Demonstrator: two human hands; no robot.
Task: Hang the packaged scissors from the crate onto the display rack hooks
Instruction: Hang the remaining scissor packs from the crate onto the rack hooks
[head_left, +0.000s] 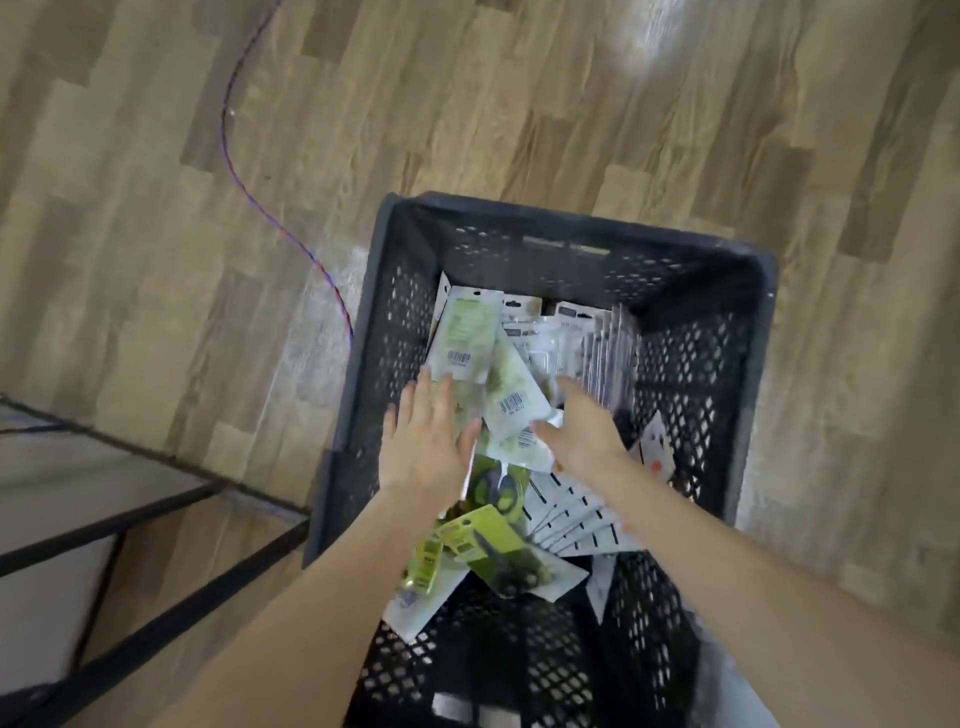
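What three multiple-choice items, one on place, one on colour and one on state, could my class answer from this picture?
1. Where are the packaged scissors?
A. in the crate
B. on the floor
C. in a drawer

2. What colour is the crate?
A. red
B. dark grey
C. white

3. How are the two hands?
A. both fists
B. each gripping a pack
C. both open, fingers straight

Answers:
1 A: the packs lie inside the perforated walls.
2 B: its rim and walls are dark grey.
3 C: the left hand and right hand reach in with fingers extended, gripping nothing.
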